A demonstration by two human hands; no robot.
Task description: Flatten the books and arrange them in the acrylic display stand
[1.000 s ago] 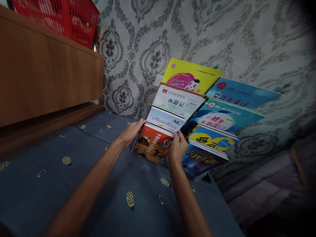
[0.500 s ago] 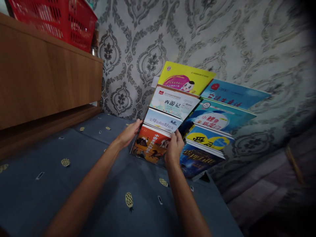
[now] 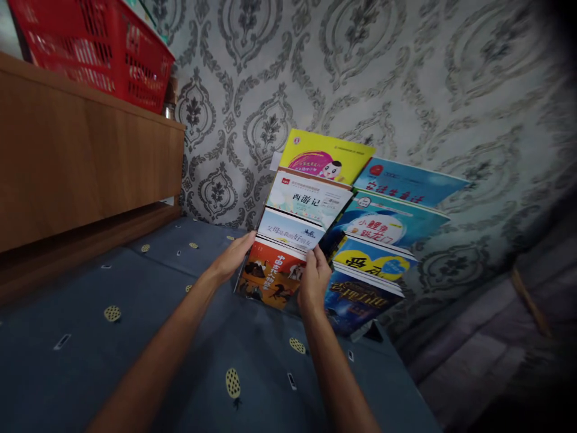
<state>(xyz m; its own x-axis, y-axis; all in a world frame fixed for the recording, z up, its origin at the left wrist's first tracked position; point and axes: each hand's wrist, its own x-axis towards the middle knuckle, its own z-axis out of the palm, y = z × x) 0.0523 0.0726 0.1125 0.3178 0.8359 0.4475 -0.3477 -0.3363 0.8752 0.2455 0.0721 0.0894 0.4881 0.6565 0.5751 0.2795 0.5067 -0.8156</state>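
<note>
Standing books lean back toward the wall in two rows, each row stepped upward from front to rear. An orange book [image 3: 265, 279] is at the front of the left row, with a pale blue book [image 3: 288, 228], a white book [image 3: 311, 198] and a yellow book [image 3: 322, 153] behind it. My left hand [image 3: 232, 255] presses on this row's left edge, fingertips partly hidden. My right hand [image 3: 314, 279] grips its right edge with bent fingers. Just right of that hand, a dark blue book [image 3: 360, 300] fronts the other row, below several blue and yellow covers.
Dark blue patterned cloth [image 3: 180, 361] covers the surface under the books. A wooden cabinet [image 3: 90, 156] stands at left with a red plastic basket [image 3: 94, 54] on top. Patterned wallpaper [image 3: 270, 78] backs the books. A black wedge-shaped support [image 3: 373, 332] shows under the right row.
The camera view has shifted slightly, so the books sit a little lower and further left. Both hands stay on the sides of the left row.
</note>
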